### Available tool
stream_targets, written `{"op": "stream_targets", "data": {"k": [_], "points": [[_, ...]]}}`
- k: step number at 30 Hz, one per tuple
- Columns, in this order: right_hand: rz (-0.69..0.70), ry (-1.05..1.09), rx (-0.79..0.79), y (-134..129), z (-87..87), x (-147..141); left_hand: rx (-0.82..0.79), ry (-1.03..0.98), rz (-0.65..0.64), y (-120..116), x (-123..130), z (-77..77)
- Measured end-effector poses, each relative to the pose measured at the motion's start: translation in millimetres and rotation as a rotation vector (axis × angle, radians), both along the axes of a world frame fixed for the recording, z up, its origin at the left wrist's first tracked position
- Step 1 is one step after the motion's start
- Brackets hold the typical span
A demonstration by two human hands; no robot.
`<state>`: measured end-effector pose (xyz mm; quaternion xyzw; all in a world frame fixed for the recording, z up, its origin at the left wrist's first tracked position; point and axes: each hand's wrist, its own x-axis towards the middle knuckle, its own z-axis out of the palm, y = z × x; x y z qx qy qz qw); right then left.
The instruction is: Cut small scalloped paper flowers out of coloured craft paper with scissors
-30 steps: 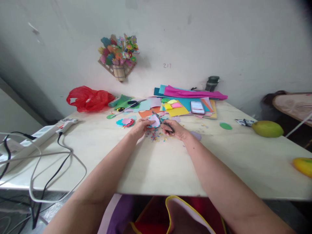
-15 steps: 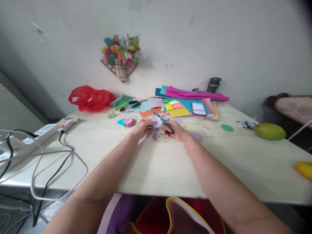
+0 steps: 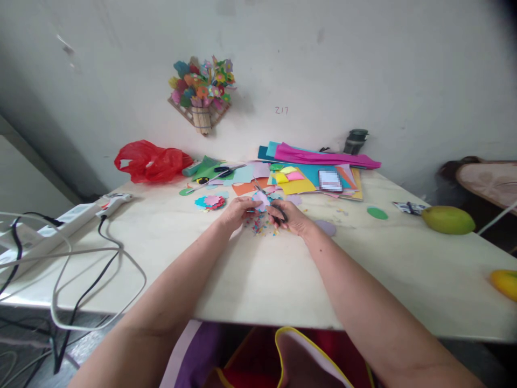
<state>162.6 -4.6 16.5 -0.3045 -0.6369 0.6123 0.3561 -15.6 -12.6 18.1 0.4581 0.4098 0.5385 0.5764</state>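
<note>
Near the middle of the table, my left hand [image 3: 239,210] pinches a small lilac paper piece [image 3: 262,201]. My right hand [image 3: 288,215] is closed on dark-handled scissors [image 3: 278,212], whose blades point up and left at the lilac paper. Small coloured paper scraps [image 3: 258,225] lie on the table below both hands. A stack of scalloped paper shapes in blue, red and pink [image 3: 212,202] lies left of my left hand. Just right of my right wrist, a lilac paper oval [image 3: 325,227] lies flat.
Behind the hands lie coloured sheets [image 3: 299,183], a second pair of scissors [image 3: 223,171], a phone [image 3: 330,181] and a red plastic bag [image 3: 149,161]. Cables and a power strip [image 3: 68,218] cover the left side. A green oval [image 3: 377,213] and a green mango [image 3: 448,220] are at right.
The whole view has shifted very slightly. Both hands stay in nearly the same place, with the paper and scissors still held.
</note>
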Motion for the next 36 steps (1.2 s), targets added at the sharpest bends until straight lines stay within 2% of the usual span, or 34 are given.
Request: {"op": "stream_targets", "data": {"k": [17, 36], "points": [[-0.068, -0.019, -0.035, -6.9, 7.3, -3.6, -0.011, -0.017, 0.002, 1.3, -3.6, 0.6], [-0.073, -0.019, -0.016, -3.2, 3.4, -3.5, -0.035, -0.039, 0.013, 1.7, -8.5, 2.7]]}}
